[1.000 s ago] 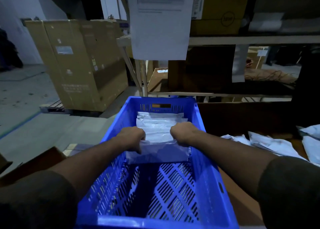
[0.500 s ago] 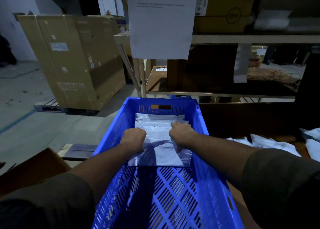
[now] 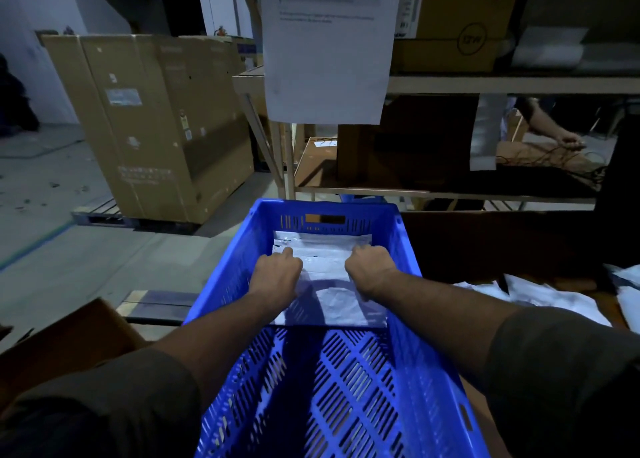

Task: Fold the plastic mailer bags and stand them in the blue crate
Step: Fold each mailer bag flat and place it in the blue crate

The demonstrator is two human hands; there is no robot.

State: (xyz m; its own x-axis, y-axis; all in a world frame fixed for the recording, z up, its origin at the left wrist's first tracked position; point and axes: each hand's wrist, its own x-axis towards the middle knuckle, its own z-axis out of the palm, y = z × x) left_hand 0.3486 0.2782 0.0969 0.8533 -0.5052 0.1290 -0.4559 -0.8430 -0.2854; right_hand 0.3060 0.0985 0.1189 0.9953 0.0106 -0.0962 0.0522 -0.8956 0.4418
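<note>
The folded mailer bags (image 3: 332, 267) stood in a leaning row at the far end of the blue crate (image 3: 408, 250), their white-grey faces tilted back toward the far wall and their lower edges resting on the slotted floor. The nearest bag in the row showed its whole front face to me, creased and pale, spanning almost from one side wall to the other.

My left hand (image 3: 277, 276) lay on the left part of that row, fingers curled down over the top edges of the bags, gripping them. My right hand (image 3: 369, 267) did the same on the right part, knuckles up, fingers bent over the tops and clamped on the plastic. Both forearms reached in over the near rim, with my dark sleeves (image 3: 114, 405) low in view.

The near half of the crate held nothing but its blue perforated floor. To my right, loose unfolded mailers (image 3: 540, 300) lay in a heap on a brown surface. Beyond the crate stood a metal shelf rack (image 3: 502, 84) with a printed sheet of paper (image 3: 329, 49) hanging from it and cartons above. A large cardboard box (image 3: 152, 122) sat on a pallet to the left, on the concrete floor. Behind the rack, another person's arm (image 3: 550, 127) reached toward some wires.
</note>
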